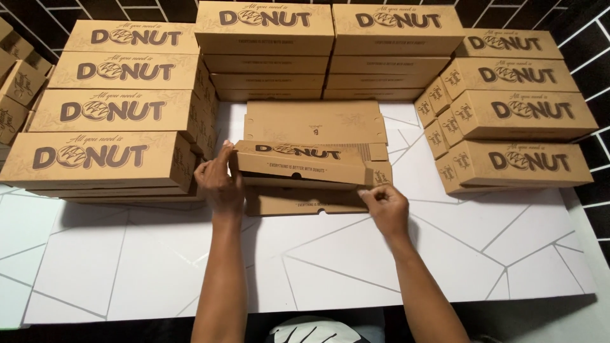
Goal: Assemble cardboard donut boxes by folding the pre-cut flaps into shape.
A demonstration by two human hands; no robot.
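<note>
Box (pixel 305 166), brown cardboard, half-folded, centre of white table (pixel 152 267) btwn box stacks (pixel 114 121). Left hand (pixel 219 184) fingers pinch its left end flap; right hand (pixel 386 206) fingers closed on front-right corner, steadying it.

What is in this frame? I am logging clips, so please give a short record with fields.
Left hand: left hand grips the left end of a half-folded cardboard box
Right hand: right hand, fingers pinching the box's lower right corner
Surface: white table with thin line pattern
Left side: stack of closed boxes
Back: flatter box stacks
Right side: more closed boxes
</note>
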